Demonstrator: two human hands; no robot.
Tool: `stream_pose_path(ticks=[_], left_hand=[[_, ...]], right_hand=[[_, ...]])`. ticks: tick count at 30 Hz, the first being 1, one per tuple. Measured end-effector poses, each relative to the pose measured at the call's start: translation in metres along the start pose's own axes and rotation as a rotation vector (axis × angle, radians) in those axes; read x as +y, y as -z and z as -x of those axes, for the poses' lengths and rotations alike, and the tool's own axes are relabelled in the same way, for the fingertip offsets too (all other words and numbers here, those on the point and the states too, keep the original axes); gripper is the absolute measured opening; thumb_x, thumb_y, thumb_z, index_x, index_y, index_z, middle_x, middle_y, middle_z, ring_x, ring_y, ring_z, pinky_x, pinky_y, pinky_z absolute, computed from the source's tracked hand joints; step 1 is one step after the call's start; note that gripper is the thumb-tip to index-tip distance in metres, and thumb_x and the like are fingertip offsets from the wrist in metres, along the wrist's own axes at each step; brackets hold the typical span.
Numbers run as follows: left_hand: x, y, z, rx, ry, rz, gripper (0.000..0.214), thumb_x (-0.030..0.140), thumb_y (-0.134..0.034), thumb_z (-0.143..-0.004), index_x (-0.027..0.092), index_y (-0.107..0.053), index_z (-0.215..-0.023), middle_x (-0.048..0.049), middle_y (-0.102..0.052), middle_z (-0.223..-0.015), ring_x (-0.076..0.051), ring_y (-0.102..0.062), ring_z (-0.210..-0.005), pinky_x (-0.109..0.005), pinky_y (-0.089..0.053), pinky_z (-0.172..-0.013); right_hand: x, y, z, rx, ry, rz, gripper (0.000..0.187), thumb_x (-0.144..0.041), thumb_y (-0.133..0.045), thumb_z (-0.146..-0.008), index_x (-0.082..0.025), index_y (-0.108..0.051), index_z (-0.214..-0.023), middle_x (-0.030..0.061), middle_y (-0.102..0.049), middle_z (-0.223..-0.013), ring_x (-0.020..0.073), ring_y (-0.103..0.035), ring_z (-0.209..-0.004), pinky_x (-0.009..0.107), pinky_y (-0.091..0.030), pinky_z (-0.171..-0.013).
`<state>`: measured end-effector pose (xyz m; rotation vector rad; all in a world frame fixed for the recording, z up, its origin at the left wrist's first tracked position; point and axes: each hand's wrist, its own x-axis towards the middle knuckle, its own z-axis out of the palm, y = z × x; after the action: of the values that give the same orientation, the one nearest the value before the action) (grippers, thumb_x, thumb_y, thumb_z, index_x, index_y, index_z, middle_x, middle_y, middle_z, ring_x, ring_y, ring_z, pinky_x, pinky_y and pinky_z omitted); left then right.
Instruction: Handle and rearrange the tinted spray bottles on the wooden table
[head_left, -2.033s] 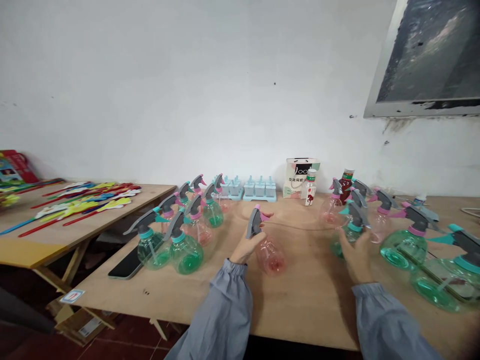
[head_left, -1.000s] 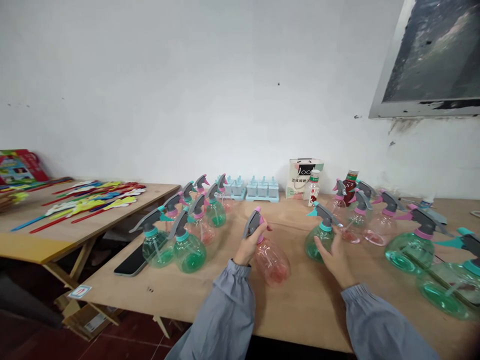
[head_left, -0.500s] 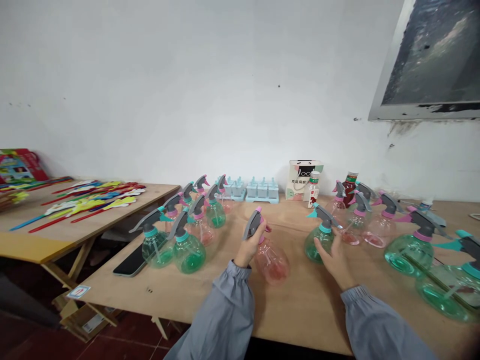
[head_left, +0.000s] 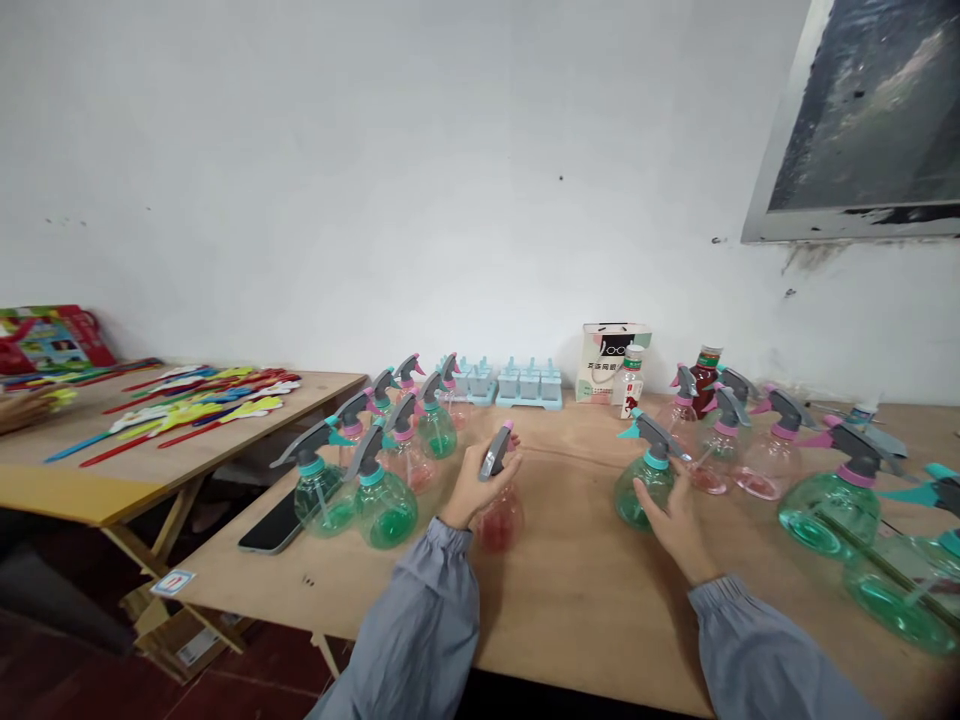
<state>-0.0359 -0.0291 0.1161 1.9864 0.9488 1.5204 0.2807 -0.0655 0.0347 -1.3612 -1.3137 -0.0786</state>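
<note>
My left hand (head_left: 472, 488) grips a pink spray bottle (head_left: 501, 520) by its neck, just under the grey trigger head, and holds it upright over the plywood table (head_left: 570, 600). To the right, my right hand (head_left: 675, 520) rests its fingers against a green spray bottle (head_left: 639, 490) with a teal collar that stands on the table. Both arms wear grey-blue sleeves.
A cluster of green and pink spray bottles (head_left: 379, 460) stands left of my left hand, beside a black phone (head_left: 274, 525). More bottles (head_left: 825, 490) crowd the right side. Blue moulds (head_left: 517, 385), a small carton (head_left: 611, 362) and drink bottles line the wall. A second table (head_left: 135, 440) holds coloured sticks.
My left hand has carried the pink bottle leftward toward the left cluster and set it more upright. My right hand stays on the green bottle it slid in from the right.
</note>
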Motion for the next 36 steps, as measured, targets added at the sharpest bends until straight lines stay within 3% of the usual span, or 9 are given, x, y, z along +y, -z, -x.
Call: stream_pose_path(ticks=[5, 8, 11, 14, 19, 23, 28, 32, 36], left_hand=[[-0.020, -0.005, 0.025, 0.196, -0.131, -0.302, 0.056, 0.038, -0.070, -0.072, 0.021, -0.060, -0.124, -0.0121, -0.069, -0.121, -0.030, -0.063, -0.108, -0.046, -0.042, -0.100], [-0.033, -0.012, 0.046, 0.153, -0.161, -0.530, 0.063, 0.042, -0.075, -0.065, 0.018, -0.058, -0.121, -0.0153, -0.066, -0.117, -0.035, -0.059, -0.110, -0.049, -0.041, -0.096], [-0.041, -0.022, 0.048, 0.126, -0.081, -0.736, 0.055, 0.045, -0.071, -0.071, 0.016, -0.058, -0.116, -0.0170, -0.063, -0.113, -0.036, -0.057, -0.108, -0.048, -0.042, -0.091], [-0.047, -0.028, 0.018, 0.124, 0.054, -0.800, 0.048, 0.046, -0.068, -0.078, 0.014, -0.058, -0.112, -0.0184, -0.061, -0.110, -0.036, -0.056, -0.107, -0.048, -0.043, -0.090], [-0.061, -0.029, -0.063, 0.222, 0.224, -0.371, 0.048, 0.040, -0.077, -0.078, 0.014, -0.057, -0.113, -0.0148, -0.059, -0.107, -0.031, -0.059, -0.110, -0.038, -0.045, -0.090], [-0.078, -0.028, -0.102, 0.256, 0.291, -0.269, 0.051, 0.040, -0.076, -0.080, 0.014, -0.054, -0.118, -0.0118, -0.059, -0.108, -0.025, -0.063, -0.099, -0.035, -0.047, -0.088], [-0.096, -0.025, -0.122, 0.266, 0.399, -0.268, 0.065, 0.016, -0.085, -0.066, 0.018, -0.052, -0.123, -0.0142, -0.057, -0.117, -0.032, -0.061, -0.108, -0.047, -0.048, -0.093], [-0.102, -0.021, -0.127, 0.263, 0.392, -0.234, 0.082, 0.006, -0.085, -0.058, 0.016, -0.048, -0.130, -0.0171, -0.054, -0.124, -0.036, -0.057, -0.117, -0.049, -0.047, -0.099], [-0.091, -0.025, -0.113, 0.320, 0.294, -0.183, 0.075, 0.017, -0.080, -0.071, 0.014, -0.041, -0.135, -0.0196, -0.046, -0.139, -0.035, -0.044, -0.133, -0.045, -0.042, -0.106]], right_hand=[[0.006, -0.002, 0.000, 0.018, 0.014, 0.016, 0.082, -0.076, -0.050, -0.082, -0.014, -0.038, -0.135, 0.0231, -0.052, -0.131, 0.0359, -0.052, -0.123, 0.056, -0.041, -0.104], [0.007, -0.002, 0.000, 0.017, 0.034, 0.011, 0.080, -0.074, -0.051, -0.083, -0.015, -0.038, -0.135, 0.0227, -0.052, -0.130, 0.0355, -0.051, -0.123, 0.056, -0.041, -0.104], [0.007, -0.003, 0.000, 0.023, 0.049, 0.004, 0.078, -0.073, -0.052, -0.083, -0.015, -0.039, -0.135, 0.0216, -0.053, -0.129, 0.0346, -0.051, -0.123, 0.056, -0.041, -0.105], [0.005, -0.002, 0.000, 0.007, 0.043, 0.008, 0.077, -0.073, -0.051, -0.083, -0.016, -0.040, -0.134, 0.0209, -0.054, -0.128, 0.0340, -0.053, -0.120, 0.055, -0.041, -0.104], [0.002, -0.001, 0.001, 0.000, 0.049, 0.018, 0.077, -0.074, -0.049, -0.084, -0.015, -0.042, -0.132, 0.0203, -0.056, -0.124, 0.0339, -0.056, -0.116, 0.054, -0.043, -0.102], [0.001, 0.000, 0.003, -0.018, 0.055, 0.026, 0.073, -0.072, -0.049, -0.085, -0.016, -0.042, -0.133, 0.0189, -0.058, -0.122, 0.0323, -0.058, -0.113, 0.053, -0.045, -0.100], [-0.005, 0.001, 0.005, -0.029, 0.062, 0.017, 0.070, -0.070, -0.050, -0.086, -0.018, -0.043, -0.132, 0.0175, -0.060, -0.120, 0.0320, -0.059, -0.111, 0.053, -0.047, -0.098], [-0.005, 0.000, 0.006, -0.038, 0.056, 0.014, 0.068, -0.068, -0.051, -0.087, -0.017, -0.044, -0.132, 0.0183, -0.060, -0.119, 0.0328, -0.059, -0.111, 0.054, -0.047, -0.098], [0.001, -0.003, 0.009, -0.043, 0.079, 0.026, 0.070, -0.064, -0.051, -0.087, -0.014, -0.042, -0.136, 0.0207, -0.059, -0.123, 0.0348, -0.058, -0.114, 0.056, -0.046, -0.099]])
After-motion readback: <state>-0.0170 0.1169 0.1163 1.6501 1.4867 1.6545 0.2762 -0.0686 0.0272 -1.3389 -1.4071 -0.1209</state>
